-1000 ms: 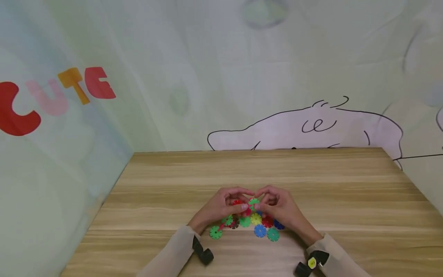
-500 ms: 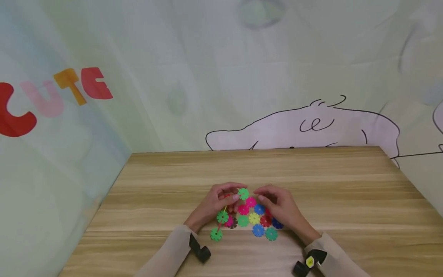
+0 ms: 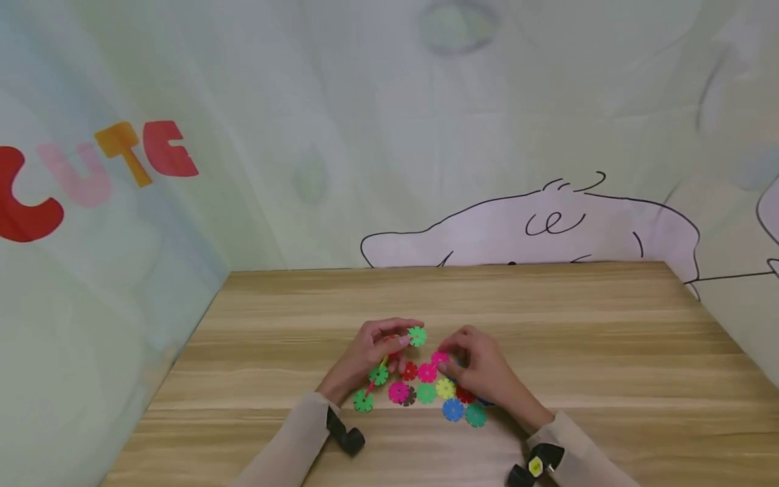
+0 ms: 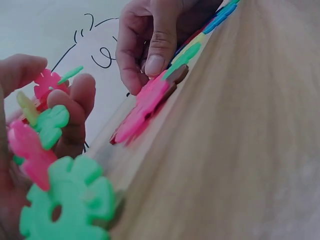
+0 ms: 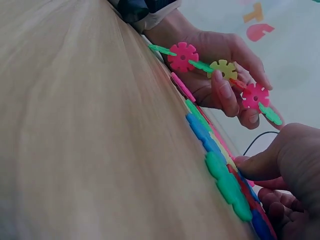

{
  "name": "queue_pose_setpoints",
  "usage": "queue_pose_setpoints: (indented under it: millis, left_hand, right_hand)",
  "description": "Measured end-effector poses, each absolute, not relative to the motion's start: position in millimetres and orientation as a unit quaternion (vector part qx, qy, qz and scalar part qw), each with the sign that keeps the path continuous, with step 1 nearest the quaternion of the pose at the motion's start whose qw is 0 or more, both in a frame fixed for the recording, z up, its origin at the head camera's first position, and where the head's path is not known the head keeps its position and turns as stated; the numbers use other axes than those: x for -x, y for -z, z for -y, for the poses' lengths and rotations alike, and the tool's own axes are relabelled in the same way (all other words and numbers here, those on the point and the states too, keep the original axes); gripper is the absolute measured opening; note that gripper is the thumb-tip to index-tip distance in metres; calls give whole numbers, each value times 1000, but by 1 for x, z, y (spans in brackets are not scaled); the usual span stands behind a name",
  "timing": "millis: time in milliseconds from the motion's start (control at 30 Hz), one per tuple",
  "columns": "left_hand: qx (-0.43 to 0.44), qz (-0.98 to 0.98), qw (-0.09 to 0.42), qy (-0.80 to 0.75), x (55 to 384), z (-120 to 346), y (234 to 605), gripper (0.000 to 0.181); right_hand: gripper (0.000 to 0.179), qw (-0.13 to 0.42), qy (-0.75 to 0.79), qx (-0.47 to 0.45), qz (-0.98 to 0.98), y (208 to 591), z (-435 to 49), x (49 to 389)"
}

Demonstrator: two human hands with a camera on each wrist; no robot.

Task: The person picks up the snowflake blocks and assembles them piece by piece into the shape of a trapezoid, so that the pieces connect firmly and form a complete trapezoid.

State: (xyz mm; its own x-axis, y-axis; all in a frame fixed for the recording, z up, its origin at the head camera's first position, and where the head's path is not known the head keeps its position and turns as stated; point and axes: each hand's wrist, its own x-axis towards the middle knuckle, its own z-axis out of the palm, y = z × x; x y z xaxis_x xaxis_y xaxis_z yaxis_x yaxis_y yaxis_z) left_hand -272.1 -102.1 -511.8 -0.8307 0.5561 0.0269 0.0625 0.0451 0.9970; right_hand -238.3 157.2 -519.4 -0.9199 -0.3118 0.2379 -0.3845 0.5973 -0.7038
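My left hand [image 3: 372, 348] holds a zigzag chain of notched plastic snowflake discs, slotted edge to edge. A green disc [image 3: 416, 336] forms its upper end by the fingertips, and another green disc [image 4: 70, 200] hangs at the lower end. Between them the right wrist view shows a pink disc [image 5: 183, 56], a yellow disc [image 5: 223, 67] and a second pink one. My right hand [image 3: 487, 368], thumb and forefinger bent, pinches a loose pink snowflake disc [image 3: 439, 358] at the back of the pile. That hand hides some discs beneath it.
Loose discs lie flat on the wooden table [image 3: 274, 338], among them a yellow disc [image 3: 446, 388], a blue disc [image 3: 453, 410], a teal disc [image 3: 477, 415] and a brown disc [image 3: 410, 398] partly covered by pink. Behind the table hangs a printed cloth [image 3: 274, 135].
My hands have parted. The left one has drawn the chain left, its upper green disc now away from the right fingers. My right hand has come down onto the pink disc.
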Motion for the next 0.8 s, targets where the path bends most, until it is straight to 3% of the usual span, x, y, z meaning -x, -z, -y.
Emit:
queue_pose_setpoints:
  millis: [367, 800]
  left_hand:
    - [-230, -709, 190, -639, 272, 101, 512, 44]
    - [-234, -717, 189, -629, 273, 102, 514, 42]
  right_hand:
    - [19, 5, -507, -149, 849, 519, -159, 238]
    - [16, 34, -546, -135, 826, 520, -158, 237]
